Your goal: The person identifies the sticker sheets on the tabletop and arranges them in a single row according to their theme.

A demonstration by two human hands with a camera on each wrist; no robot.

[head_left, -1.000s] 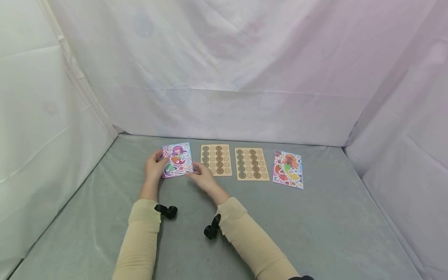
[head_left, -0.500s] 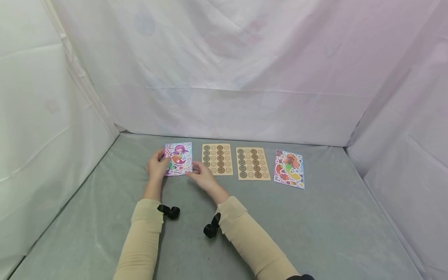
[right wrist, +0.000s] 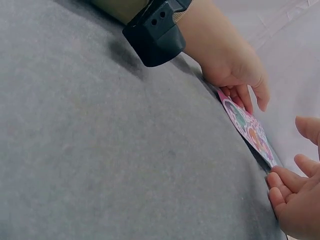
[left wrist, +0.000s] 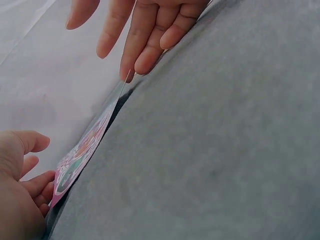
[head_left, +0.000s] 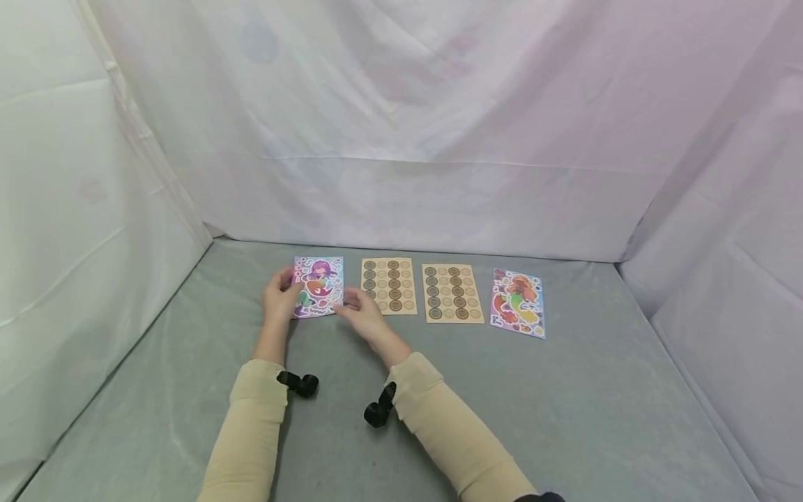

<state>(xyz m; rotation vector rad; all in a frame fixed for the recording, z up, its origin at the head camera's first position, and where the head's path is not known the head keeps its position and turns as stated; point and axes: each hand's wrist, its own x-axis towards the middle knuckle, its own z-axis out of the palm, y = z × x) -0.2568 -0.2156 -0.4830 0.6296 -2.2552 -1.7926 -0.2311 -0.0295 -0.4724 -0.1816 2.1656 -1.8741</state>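
A colourful sticker sheet with a purple-haired mermaid (head_left: pixel 320 286) lies at the left of a row of sheets in the head view. My left hand (head_left: pixel 278 300) is at its left edge, fingers touching that edge and thumb held apart above it. At the lower right edge my right hand (head_left: pixel 366 317) touches the sheet with fairly straight fingertips. Both wrist views show the sheet (left wrist: pixel 82 155) between the two hands, with a dark shadow under its near edge. The right thumb (right wrist: pixel 307 129) stands clear of the sheet.
Two tan sheets with rows of round stickers, one nearer (head_left: pixel 401 286) and one further right (head_left: pixel 453 293), lie beside it. Another mermaid sticker sheet (head_left: pixel 517 303) lies at the row's right end. White cloth (head_left: pixel 401 202) hangs behind the grey table (head_left: pixel 596 404).
The mermaid sheet and my left hand have shifted slightly to the right, then a little back. My right hand has stayed almost in place at the sheet's edge.
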